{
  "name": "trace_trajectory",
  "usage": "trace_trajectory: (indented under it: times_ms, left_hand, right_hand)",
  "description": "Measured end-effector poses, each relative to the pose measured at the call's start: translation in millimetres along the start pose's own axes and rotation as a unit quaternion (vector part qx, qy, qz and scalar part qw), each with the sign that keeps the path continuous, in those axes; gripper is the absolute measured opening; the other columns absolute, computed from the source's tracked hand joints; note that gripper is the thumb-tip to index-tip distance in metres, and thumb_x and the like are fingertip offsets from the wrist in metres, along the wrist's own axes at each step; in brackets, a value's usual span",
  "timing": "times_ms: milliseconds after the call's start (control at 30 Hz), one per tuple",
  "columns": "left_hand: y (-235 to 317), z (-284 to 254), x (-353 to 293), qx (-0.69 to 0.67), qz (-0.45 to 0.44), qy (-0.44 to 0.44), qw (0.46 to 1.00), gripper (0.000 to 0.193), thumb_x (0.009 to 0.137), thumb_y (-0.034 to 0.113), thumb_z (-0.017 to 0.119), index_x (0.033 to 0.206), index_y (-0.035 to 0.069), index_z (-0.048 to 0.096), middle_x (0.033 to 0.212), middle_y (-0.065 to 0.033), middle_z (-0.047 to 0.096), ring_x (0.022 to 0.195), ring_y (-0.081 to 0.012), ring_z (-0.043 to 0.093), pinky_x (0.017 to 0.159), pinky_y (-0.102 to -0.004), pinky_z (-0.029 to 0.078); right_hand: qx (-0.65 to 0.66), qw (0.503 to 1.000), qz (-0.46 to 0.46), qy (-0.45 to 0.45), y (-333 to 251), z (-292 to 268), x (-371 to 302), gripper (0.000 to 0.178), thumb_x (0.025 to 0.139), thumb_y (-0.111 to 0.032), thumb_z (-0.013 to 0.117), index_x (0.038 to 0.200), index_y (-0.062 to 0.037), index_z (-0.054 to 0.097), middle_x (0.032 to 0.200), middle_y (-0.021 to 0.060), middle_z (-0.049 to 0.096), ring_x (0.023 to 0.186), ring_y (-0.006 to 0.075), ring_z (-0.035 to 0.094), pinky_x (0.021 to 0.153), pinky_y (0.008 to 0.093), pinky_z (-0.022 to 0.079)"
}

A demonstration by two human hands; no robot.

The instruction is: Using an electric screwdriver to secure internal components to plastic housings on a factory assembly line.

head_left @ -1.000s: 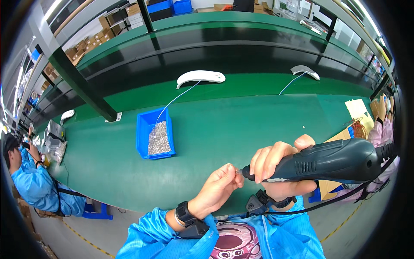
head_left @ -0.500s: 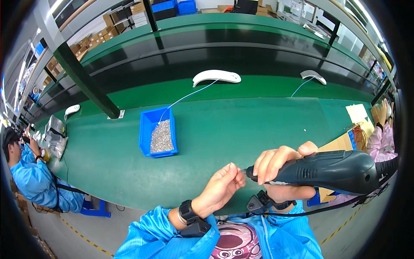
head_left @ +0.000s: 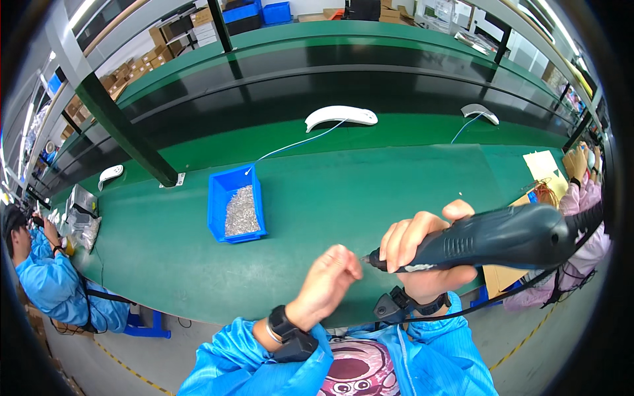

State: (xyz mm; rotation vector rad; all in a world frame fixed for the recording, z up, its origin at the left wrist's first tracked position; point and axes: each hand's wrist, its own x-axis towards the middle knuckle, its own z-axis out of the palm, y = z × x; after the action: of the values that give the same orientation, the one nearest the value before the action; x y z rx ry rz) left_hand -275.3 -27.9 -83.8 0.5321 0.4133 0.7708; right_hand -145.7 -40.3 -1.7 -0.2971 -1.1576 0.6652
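My right hand (head_left: 418,247) is wrapped round a dark electric screwdriver (head_left: 492,242), held sideways above the bench with its bit pointing left. A black cord (head_left: 586,228) runs from its back end. Just left of the bit tip is my left hand (head_left: 328,284), its fingers curled together; whatever they hold, if anything, is hidden. Farther off, to the left, stands a blue bin (head_left: 214,210) holding a heap of small silvery metal parts (head_left: 242,212). A curved white plastic shell (head_left: 341,117) lies beyond, its thin blue-white wire (head_left: 290,146) ending over the bin.
The green bench (head_left: 317,191) bends across the view. Another white shell (head_left: 480,113) with a wire lies far right, near cardboard (head_left: 503,277) and orange wires (head_left: 546,193). A co-worker in blue (head_left: 49,277) sits left, another in pink (head_left: 581,218) right. A green post (head_left: 125,132) rises left.
My left hand has drawn back from the bit tip, its fingers curling more. The screwdriver has shifted slightly left and up in the picture. The whole view has turned a little.
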Motion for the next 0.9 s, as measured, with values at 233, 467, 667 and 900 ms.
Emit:
trace_trajectory:
  times_ms: [233,467,667,900]
  left_hand:
    - [145,-58,-5,0.758,0.425,0.142,0.475,0.008,0.072,0.004,0.061,0.076,0.004,0.054,0.076,-0.0059,0.056,0.062,-0.0201,0.052,0.066,-0.0287,0.04]
    - [143,-54,9,0.802,0.368,0.095,0.461,0.046,0.07,0.014,0.067,0.112,0.007,0.05,0.113,-0.0138,0.05,0.103,-0.0277,0.049,0.085,-0.0344,0.039]
    - [53,44,33,0.221,0.108,-0.262,0.933,0.063,0.077,0.025,0.065,0.126,0.003,0.033,0.118,-0.0167,0.047,0.103,-0.0227,0.051,0.081,-0.0328,0.044]
    - [59,43,40,0.276,-0.014,-0.223,0.935,0.042,0.079,0.021,0.063,0.11,0.002,0.042,0.078,-0.0052,0.056,0.067,-0.0122,0.055,0.054,-0.0221,0.043]
  right_hand:
    - [0.054,0.987,0.121,0.092,-2,-17,5,0.069,0.079,-0.056,0.047,0.121,-0.0056,0.026,0.062,0.0082,0.049,0.049,0.0162,0.052,0.047,0.029,0.044]
    - [-0.003,0.977,0.199,0.077,5,-8,5,0.069,0.079,-0.064,0.035,0.118,-0.0068,0.029,0.059,0.0051,0.045,0.046,0.014,0.049,0.046,0.0292,0.043]
    - [-0.039,0.97,0.238,0.019,4,-4,4,0.057,0.083,-0.045,0.052,0.115,-0.0004,0.038,0.075,0.0059,0.052,0.066,0.0118,0.054,0.053,0.0242,0.045]
    - [-0.637,0.738,0.218,0.041,-62,-144,-23,0.064,0.072,-0.025,0.065,0.126,-0.0045,0.036,0.122,0.0183,0.04,0.112,0.0291,0.041,0.092,0.0363,0.035]
